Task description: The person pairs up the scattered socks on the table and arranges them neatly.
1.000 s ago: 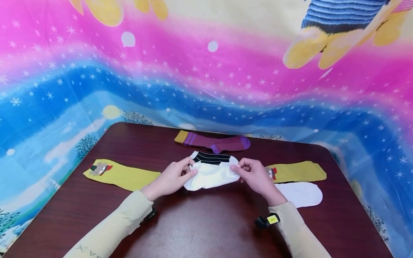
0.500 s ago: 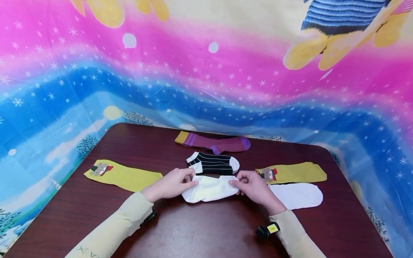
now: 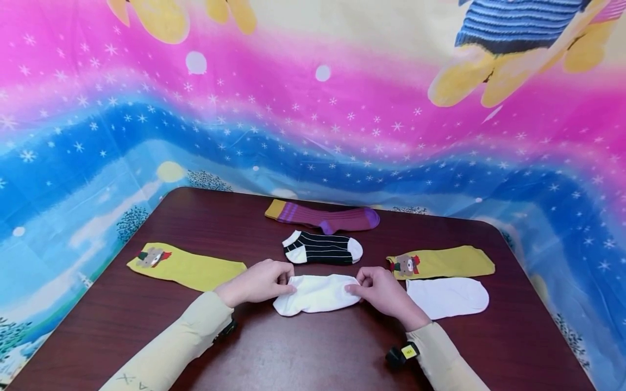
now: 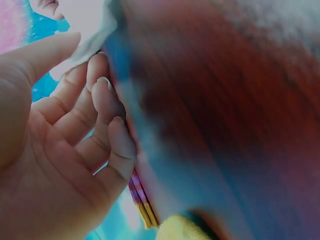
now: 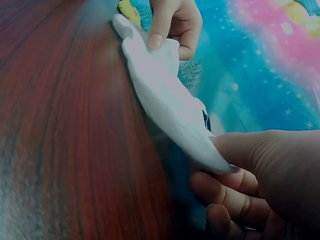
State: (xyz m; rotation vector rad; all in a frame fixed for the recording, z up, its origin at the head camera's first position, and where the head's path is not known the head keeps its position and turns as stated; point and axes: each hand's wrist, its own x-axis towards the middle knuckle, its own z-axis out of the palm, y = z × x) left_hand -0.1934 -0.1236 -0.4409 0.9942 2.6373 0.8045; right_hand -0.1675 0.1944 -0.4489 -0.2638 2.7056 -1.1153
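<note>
Between the two hands a white ankle sock is stretched sideways, low over the near middle of the table. My left hand pinches its left end between thumb and fingers, while my right hand pinches the right end. In the right wrist view the white sock runs from one hand to the other, its lower edge close to the tabletop. Only a piece of the white sock shows in the left wrist view. Just beyond it lies a black sock with white stripes, toe and heel.
A purple sock with a yellow cuff lies at the far edge of the dark wooden table. Yellow bear socks lie left and right. Another white sock is beside the right forearm. A printed cloth hangs behind.
Both hands have drawn the white sock toward the near side and lowered it, away from the black striped sock, which is now uncovered. The other socks stay in place.
</note>
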